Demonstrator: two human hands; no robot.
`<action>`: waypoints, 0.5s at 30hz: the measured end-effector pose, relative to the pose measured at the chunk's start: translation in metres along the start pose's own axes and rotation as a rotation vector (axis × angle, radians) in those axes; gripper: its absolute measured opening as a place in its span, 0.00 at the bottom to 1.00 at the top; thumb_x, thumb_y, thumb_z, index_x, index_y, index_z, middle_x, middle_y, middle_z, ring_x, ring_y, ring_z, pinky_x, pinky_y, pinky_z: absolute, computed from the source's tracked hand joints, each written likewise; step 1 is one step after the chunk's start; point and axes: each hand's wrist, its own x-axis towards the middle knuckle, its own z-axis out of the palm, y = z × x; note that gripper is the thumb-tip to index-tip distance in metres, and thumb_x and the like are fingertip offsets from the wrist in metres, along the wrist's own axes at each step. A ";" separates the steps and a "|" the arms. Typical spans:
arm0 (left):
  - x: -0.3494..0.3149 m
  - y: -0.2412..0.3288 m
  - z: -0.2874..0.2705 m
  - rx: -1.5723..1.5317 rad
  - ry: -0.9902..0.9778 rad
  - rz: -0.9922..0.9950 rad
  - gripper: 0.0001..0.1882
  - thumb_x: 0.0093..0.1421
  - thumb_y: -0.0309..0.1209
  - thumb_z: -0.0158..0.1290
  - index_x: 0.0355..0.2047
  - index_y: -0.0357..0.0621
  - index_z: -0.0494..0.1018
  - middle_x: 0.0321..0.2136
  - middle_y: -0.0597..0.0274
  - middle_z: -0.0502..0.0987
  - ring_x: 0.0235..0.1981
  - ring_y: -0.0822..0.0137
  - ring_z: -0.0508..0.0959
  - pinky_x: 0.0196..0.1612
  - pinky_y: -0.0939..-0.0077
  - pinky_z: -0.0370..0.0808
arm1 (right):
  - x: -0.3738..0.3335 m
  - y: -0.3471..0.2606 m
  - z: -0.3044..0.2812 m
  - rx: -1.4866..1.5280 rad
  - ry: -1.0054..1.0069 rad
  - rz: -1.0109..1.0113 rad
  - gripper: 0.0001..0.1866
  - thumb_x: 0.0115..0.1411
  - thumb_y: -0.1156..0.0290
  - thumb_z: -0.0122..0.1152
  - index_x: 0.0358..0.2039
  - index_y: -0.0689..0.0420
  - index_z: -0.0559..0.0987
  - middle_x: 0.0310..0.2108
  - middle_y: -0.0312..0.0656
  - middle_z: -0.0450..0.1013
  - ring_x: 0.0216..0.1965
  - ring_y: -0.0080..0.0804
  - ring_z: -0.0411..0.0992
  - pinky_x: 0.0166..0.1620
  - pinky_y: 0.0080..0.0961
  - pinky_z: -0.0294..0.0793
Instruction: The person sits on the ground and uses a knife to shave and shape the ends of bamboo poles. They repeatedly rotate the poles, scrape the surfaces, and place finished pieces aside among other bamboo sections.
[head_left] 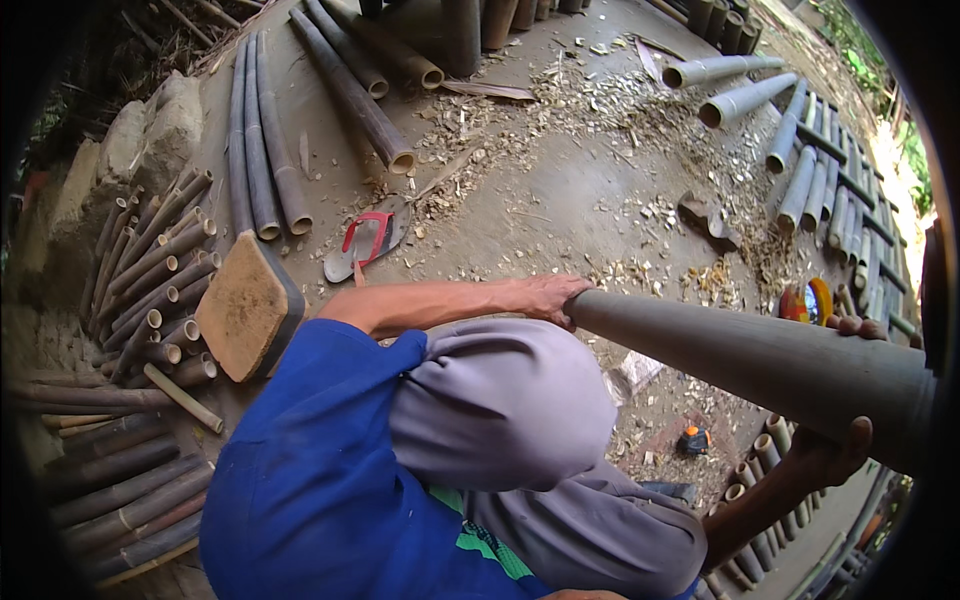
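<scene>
A thick grey-brown bamboo tube (740,355) slants across the right of the view, over my knee's far side. My left hand (550,298) is closed around its narrower left end. Toward the wide right end, my right hand (832,455) grips it from below, thumb on the near side and fingertips showing over the far edge. The tube's far right end fades into the dark rim of the picture. Below the tube, a black and orange tape measure (692,440) lies on the ground.
Cut bamboo pieces (160,270) are heaped at left beside a padded stool seat (245,310). A red-strapped flip-flop (370,240) lies ahead among wood chips. Long bamboo poles (350,90) lie at the back, with a wood block (708,222) and a bamboo rack (850,190) at right.
</scene>
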 end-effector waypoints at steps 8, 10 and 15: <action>-0.004 0.085 -0.108 -0.835 0.062 0.220 0.52 0.40 0.52 0.64 0.63 0.46 0.55 0.59 0.48 0.61 0.61 0.55 0.60 0.64 0.52 0.56 | 0.038 0.012 0.068 0.066 -0.194 0.056 0.50 0.46 0.50 0.63 0.62 0.62 0.50 0.51 0.52 0.62 0.53 0.45 0.63 0.60 0.44 0.59; -0.007 0.108 -0.146 -0.958 0.192 0.364 0.52 0.41 0.52 0.64 0.62 0.42 0.56 0.58 0.49 0.63 0.60 0.56 0.63 0.63 0.52 0.58 | 0.038 0.020 0.092 -0.163 -0.311 -0.013 0.48 0.49 0.49 0.60 0.62 0.62 0.50 0.51 0.51 0.64 0.52 0.42 0.65 0.58 0.41 0.61; -0.023 0.170 -0.209 -0.894 0.268 0.694 0.55 0.35 0.46 0.70 0.62 0.40 0.56 0.53 0.50 0.68 0.57 0.56 0.66 0.61 0.56 0.62 | -0.004 0.080 0.078 -0.362 -0.457 0.493 0.41 0.52 0.54 0.64 0.60 0.60 0.58 0.53 0.49 0.65 0.54 0.37 0.65 0.56 0.35 0.65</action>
